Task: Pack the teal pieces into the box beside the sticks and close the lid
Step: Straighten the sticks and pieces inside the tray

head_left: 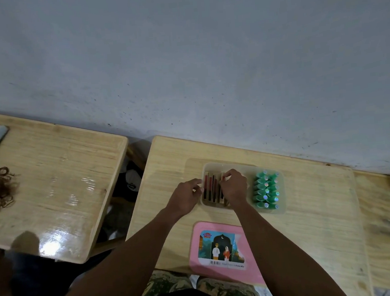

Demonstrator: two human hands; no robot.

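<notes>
Head view. The translucent rectangular plastic box (278,209) is standing on the pale wooden table (313,220). Its left part is holding the red-and-tan wooden sticks (213,188), packed side by side, and its right end is holding the teal plastic pieces (265,191), which are lying in two close rows near the sticks. The flat pink lid with a printed label (221,247) is lying on the table just beside the box, on the person's side, so the box is standing uncovered. The left hand (187,195) is reaching to the box's left wall with fingers curled; whether it is gripping the wall or the outermost stick cannot be told. The right hand (234,187) is curling its fingertips down onto the sticks and appears to be pinching them. Judged step: the sticks are being squared up before closing. To do this well, the person should be easing the sticks flush toward the left wall while bracing the box, leaving none riding above the rim and the teal rows undisturbed. The lid is then going on level, corners matched, pressed down all round. Any stick standing proud is likely to be stopping the lid from seating
</notes>
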